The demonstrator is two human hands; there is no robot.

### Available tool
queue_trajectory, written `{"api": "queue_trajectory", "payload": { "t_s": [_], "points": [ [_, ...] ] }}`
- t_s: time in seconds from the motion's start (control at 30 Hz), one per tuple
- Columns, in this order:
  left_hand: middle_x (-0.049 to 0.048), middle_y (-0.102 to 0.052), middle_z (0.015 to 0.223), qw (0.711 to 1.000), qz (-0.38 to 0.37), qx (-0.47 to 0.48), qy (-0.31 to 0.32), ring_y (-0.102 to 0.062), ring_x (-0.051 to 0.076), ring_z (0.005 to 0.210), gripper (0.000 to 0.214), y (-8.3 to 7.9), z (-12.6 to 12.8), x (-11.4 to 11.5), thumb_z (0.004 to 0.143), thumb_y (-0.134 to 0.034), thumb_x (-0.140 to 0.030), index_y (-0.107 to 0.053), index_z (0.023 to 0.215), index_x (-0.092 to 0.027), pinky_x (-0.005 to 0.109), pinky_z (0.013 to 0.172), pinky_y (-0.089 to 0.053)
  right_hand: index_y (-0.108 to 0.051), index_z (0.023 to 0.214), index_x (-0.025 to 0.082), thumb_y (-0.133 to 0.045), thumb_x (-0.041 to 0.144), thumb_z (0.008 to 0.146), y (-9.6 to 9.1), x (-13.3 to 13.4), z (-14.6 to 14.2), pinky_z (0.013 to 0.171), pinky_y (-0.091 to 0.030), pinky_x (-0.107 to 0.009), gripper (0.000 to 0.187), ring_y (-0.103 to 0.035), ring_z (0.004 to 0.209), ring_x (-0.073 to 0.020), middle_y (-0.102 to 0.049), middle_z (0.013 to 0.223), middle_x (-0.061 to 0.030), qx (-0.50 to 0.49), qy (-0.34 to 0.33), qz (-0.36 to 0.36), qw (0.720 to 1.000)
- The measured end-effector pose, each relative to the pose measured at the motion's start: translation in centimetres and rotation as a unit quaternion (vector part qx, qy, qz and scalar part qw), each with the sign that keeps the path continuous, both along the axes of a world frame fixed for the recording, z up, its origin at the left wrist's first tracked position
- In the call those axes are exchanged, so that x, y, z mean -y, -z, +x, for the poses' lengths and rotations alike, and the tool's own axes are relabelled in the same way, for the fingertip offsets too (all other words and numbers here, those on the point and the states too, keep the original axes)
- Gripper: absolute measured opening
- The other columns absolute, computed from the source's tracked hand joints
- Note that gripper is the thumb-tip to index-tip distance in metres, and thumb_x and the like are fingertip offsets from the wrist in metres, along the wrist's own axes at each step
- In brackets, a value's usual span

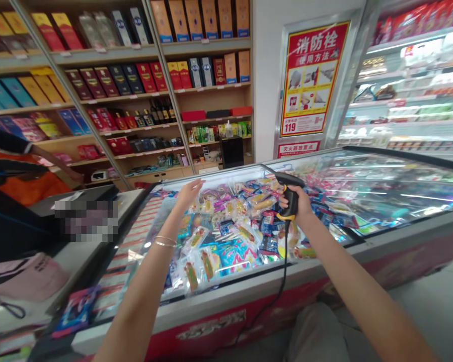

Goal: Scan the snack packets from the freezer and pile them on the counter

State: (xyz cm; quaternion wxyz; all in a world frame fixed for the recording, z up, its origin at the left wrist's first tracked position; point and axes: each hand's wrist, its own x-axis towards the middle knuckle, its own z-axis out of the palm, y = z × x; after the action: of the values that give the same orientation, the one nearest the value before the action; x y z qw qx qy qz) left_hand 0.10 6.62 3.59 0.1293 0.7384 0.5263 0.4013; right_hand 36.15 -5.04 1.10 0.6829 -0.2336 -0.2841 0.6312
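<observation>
My right hand is wrapped round the grip of a black-and-yellow corded barcode scanner, held over the right part of the freezer opening. Its dark cable hangs down across the freezer's front edge. My left hand reaches over the left side of the freezer, fingers stretched out and nothing seen in them. Below both hands the chest freezer holds many wrapped ice creams, among them blue packets and clear packs with green-and-yellow bars.
At the left stands a counter with a pink bag and a blue-and-red packet. A person in black and orange is behind it. Shelves of boxed bottles line the back wall. A sliding glass lid covers the freezer's right part.
</observation>
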Motion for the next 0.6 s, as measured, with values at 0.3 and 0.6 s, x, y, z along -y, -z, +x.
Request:
{"api": "queue_trajectory", "payload": {
  "t_s": [0.3, 0.6],
  "points": [
    [0.0119, -0.072, 0.105, 0.997, -0.009, 0.048, -0.067, -0.064, 0.029, 0.104, 0.041, 5.7, -12.8, 4.2, 0.075, -0.057, -0.045, -0.072, 0.098, -0.015, 0.042, 0.094, -0.048, -0.052, 0.072, 0.019, -0.061, 0.031, 0.068, 1.5, -2.1, -16.1, 0.033, -0.033, -0.019, 0.015, -0.040, 0.037, -0.0077, -0.053, 0.053, 0.0023, 0.047, -0.182, -0.015, 0.982],
    [0.0063, -0.072, 0.081, 0.993, -0.103, -0.044, 0.029, -0.065, 0.019, 0.073, 0.034, 9.2, -11.5, 7.8, 0.074, -0.062, -0.050, -0.070, 0.077, -0.018, 0.027, 0.067, -0.049, -0.055, 0.070, 0.018, -0.060, 0.039, 0.070, 5.5, -1.7, -25.4, 0.035, -0.033, -0.021, 0.022, -0.042, 0.035, -0.0096, -0.048, 0.042, 0.0039, 0.137, -0.319, -0.040, 0.937]
  ]
}}
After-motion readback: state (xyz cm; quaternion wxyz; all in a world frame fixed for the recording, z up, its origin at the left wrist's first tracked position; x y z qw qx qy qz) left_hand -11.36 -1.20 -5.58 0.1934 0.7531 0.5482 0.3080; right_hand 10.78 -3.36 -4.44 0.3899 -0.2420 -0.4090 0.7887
